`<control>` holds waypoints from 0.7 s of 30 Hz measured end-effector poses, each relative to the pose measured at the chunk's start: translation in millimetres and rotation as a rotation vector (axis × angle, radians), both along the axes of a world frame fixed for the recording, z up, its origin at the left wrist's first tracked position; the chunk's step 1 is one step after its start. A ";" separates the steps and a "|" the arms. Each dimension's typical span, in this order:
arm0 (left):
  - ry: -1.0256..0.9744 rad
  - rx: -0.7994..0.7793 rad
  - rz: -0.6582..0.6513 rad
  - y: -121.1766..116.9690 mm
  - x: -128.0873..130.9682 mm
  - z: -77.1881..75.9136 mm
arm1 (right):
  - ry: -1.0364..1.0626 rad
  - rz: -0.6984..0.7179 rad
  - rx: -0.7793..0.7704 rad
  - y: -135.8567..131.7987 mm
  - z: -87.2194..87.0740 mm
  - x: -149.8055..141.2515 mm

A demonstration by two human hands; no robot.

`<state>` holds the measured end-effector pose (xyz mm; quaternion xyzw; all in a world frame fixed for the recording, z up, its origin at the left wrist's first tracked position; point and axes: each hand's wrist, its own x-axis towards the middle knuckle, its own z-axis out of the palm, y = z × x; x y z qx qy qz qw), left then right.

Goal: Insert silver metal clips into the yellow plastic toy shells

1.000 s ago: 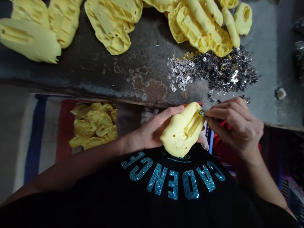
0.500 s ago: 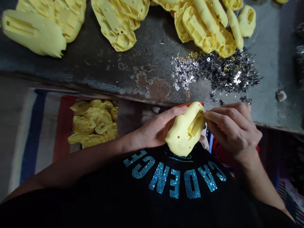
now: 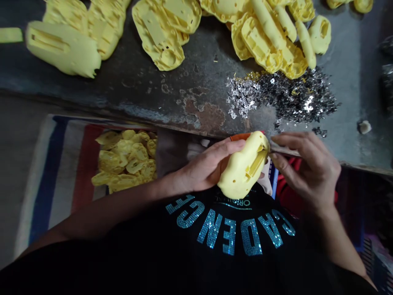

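Note:
My left hand (image 3: 211, 162) is wrapped round a pale yellow plastic shell (image 3: 239, 176), rounded and hollow, with a long slot in its face and a small hole near its lower end. The slot faces up and to the right. At the slot's upper right end is my right hand (image 3: 302, 164), its thumb and index fingertip apart beside the shell's edge. A shaded strip lies between those two fingers; whether it is another finger cannot be made out. Just beyond the hands, a heap of small shiny metal clips (image 3: 282, 96) lies on the dark worktable (image 3: 141, 92).
More yellow shells (image 3: 267, 41) lie along the far side of the table, with others (image 3: 64, 49) at the left. Below the table edge, a pile of yellow parts (image 3: 125, 159) sits by a striped sheet (image 3: 82, 164). A small white lump (image 3: 364, 127) lies at the right.
The small metal piece pinched in my right hand has gone to the slot's end and no longer shows. My right thumb and index finger have parted. The shell has tilted further.

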<state>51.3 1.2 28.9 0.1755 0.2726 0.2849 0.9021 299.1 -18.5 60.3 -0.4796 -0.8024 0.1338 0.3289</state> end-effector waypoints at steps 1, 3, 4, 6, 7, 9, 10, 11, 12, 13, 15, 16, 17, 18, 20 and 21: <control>0.055 0.036 0.017 -1.2 -0.7 0.4 | 0.055 0.022 -0.105 4.7 2.8 1.1; 0.170 0.126 0.041 -4.6 -4.2 3.3 | 0.116 0.081 -0.273 13.7 7.8 3.2; 0.211 0.178 0.042 -6.7 -7.2 5.5 | 0.130 0.099 -0.321 16.9 9.6 3.9; 0.228 0.276 0.006 -11.2 -15.4 10.1 | 0.150 0.095 -0.348 19.3 10.6 3.7; 0.222 0.310 -0.026 -13.3 -20.1 12.2 | 0.165 0.086 -0.343 18.4 9.7 2.9; 0.226 0.352 -0.087 -16.7 -29.2 15.0 | 0.207 0.072 -0.324 13.6 5.5 0.0; 0.241 0.367 -0.109 -17.9 -32.9 15.7 | 0.227 0.069 -0.312 10.4 2.3 -1.7; 0.268 0.378 -0.123 -18.8 -35.7 15.9 | 0.246 0.068 -0.296 7.2 -1.2 -3.5; 0.300 0.389 -0.134 -19.3 -37.8 15.8 | 0.260 0.067 -0.279 4.4 -4.8 -5.3; 0.329 0.406 -0.139 -19.5 -39.2 15.3 | 0.271 0.063 -0.258 2.1 -8.4 -6.9; 0.379 0.438 -0.144 -19.5 -40.9 14.1 | 0.286 0.053 -0.230 -0.1 -14.6 -10.0; 0.401 0.451 -0.144 -19.5 -41.8 13.6 | 0.295 0.046 -0.229 -0.2 -17.2 -11.4; 0.417 0.459 -0.144 -19.6 -43.2 13.1 | 0.309 0.041 -0.242 0.4 -19.3 -12.8; 0.422 0.467 -0.139 -19.9 -45.3 12.6 | 0.333 0.036 -0.269 1.3 -21.1 -14.4; 0.388 0.494 -0.100 -21.2 -51.7 10.9 | 0.439 0.026 -0.379 3.8 -24.6 -18.9; 0.341 0.515 -0.059 -22.1 -55.9 9.3 | 0.527 0.016 -0.456 5.0 -26.7 -22.2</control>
